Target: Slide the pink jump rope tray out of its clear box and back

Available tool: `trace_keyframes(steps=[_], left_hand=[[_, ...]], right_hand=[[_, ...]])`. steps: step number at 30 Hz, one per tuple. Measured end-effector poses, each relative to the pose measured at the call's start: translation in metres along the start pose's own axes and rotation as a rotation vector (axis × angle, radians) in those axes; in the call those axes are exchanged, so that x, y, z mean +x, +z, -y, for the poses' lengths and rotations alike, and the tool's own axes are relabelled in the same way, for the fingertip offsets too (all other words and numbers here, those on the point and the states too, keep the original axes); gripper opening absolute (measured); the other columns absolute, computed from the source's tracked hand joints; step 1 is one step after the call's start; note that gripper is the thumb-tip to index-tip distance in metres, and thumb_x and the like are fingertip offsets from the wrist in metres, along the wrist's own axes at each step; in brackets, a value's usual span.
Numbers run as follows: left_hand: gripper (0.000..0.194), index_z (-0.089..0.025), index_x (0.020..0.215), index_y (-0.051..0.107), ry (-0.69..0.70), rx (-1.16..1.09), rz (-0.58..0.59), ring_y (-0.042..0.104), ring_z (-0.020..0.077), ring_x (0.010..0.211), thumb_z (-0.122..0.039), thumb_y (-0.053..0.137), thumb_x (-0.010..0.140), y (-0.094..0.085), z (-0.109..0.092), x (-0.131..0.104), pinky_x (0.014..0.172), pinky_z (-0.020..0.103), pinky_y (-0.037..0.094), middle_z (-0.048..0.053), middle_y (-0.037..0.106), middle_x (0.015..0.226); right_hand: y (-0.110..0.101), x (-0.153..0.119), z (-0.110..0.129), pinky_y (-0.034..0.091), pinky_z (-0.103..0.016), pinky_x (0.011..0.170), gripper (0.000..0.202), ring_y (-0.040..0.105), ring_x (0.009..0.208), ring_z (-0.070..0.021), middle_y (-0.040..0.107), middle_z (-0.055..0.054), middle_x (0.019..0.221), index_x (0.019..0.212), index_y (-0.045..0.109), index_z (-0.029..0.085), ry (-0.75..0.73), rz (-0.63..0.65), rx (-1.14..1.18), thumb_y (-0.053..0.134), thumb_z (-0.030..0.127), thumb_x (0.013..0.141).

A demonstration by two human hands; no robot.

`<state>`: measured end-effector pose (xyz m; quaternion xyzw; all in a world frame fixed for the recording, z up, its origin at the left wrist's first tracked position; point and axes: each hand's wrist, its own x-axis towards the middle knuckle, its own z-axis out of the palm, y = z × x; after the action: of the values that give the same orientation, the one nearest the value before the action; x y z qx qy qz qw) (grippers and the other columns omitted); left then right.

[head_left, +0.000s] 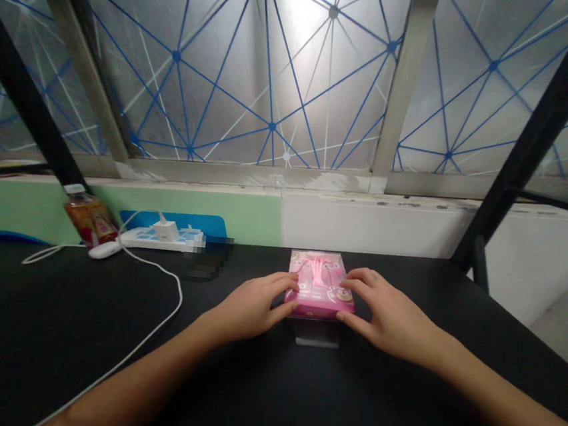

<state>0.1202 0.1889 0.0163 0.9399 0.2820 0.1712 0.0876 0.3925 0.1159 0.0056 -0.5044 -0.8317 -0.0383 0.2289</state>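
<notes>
- The pink box point(313, 296) lies flat on the black table point(370, 409), between the two hands, its printed top face upward.
- Its long axis seems to run away from the person, between the hands towards the window point(277, 72); foreshortening makes the proportions hard to judge.
- One narrow, deeper pink end faces the person, between the thumbs; the far end lies just beyond the fingertips.
- The left hand point(262, 307) is partly spread, thumb apart from the fingers, its tips at the box's left edge.
- The right hand point(380, 309) is likewise loosely spread, tips at the right edge, thumb by the near right corner. How firmly either hand presses, I cannot tell.
- A pale patch shows just nearer than the box, between the hands; whether object or reflection is unclear.
- Left of the left hand, a white cable point(177, 296) runs from the power strip point(188, 237); farther left, a bottle point(91, 219) leans.
</notes>
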Motion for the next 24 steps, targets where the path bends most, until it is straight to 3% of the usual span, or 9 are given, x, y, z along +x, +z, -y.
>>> trace_keyframes(steps=[4,7,10,14,18,24], left_hand=[[0.026,-0.022,0.115,0.060,-0.004,0.050,-0.049,0.059,0.0234,0.108,-0.030,0.053,0.092,0.000,-0.004,-0.001,0.093,0.036,0.047,0.011,0.053,0.131],[0.023,-0.021,0.111,0.062,-0.049,0.041,-0.027,0.063,0.0189,0.085,-0.028,0.051,0.092,-0.003,-0.005,-0.002,0.077,0.030,0.049,0.008,0.063,0.105],[0.024,-0.020,0.113,0.061,-0.104,-0.094,0.066,0.060,0.0143,0.066,-0.025,0.046,0.094,-0.005,-0.003,-0.003,0.062,0.024,0.044,0.001,0.065,0.077],[0.027,-0.018,0.117,0.059,-0.125,-0.199,0.108,0.061,0.0127,0.064,-0.024,0.049,0.092,-0.005,0.000,-0.002,0.059,0.022,0.042,0.000,0.066,0.075],[0.026,-0.019,0.113,0.062,-0.114,-0.120,0.071,0.061,0.0139,0.066,-0.026,0.049,0.092,-0.004,-0.001,-0.002,0.061,0.023,0.042,0.001,0.067,0.077],[0.025,-0.020,0.113,0.063,-0.084,-0.049,0.046,0.062,0.0149,0.067,-0.025,0.047,0.093,-0.006,-0.005,0.000,0.063,0.023,0.043,0.002,0.068,0.078]], right_hand=[[-0.003,0.000,-0.002,0.049,-0.035,0.077,0.022,0.062,0.088,-0.0230,0.064,-0.008,0.099,0.108,0.062,0.021,0.028,0.081,0.003,0.056,0.031,0.089],[0.001,0.000,-0.003,0.046,-0.031,0.066,0.023,0.062,0.074,-0.0197,0.066,-0.003,0.083,0.112,0.060,0.022,0.078,0.131,0.087,0.054,0.028,0.090],[0.002,-0.001,-0.006,0.045,-0.027,0.062,0.025,0.063,0.070,-0.0173,0.068,-0.002,0.080,0.115,0.057,0.022,0.112,0.177,0.269,0.053,0.026,0.091],[-0.001,-0.003,-0.011,0.047,-0.025,0.064,0.028,0.064,0.071,-0.0153,0.069,-0.001,0.082,0.118,0.052,0.021,0.108,0.269,0.477,0.054,0.024,0.090],[0.000,-0.002,-0.009,0.045,-0.028,0.062,0.023,0.061,0.069,-0.0172,0.066,-0.001,0.080,0.111,0.056,0.022,0.098,0.179,0.242,0.056,0.025,0.088],[0.001,-0.002,0.003,0.051,-0.038,0.073,0.023,0.058,0.091,-0.0255,0.060,-0.011,0.103,0.111,0.058,0.019,-0.076,0.011,-0.129,0.052,0.022,0.089]])
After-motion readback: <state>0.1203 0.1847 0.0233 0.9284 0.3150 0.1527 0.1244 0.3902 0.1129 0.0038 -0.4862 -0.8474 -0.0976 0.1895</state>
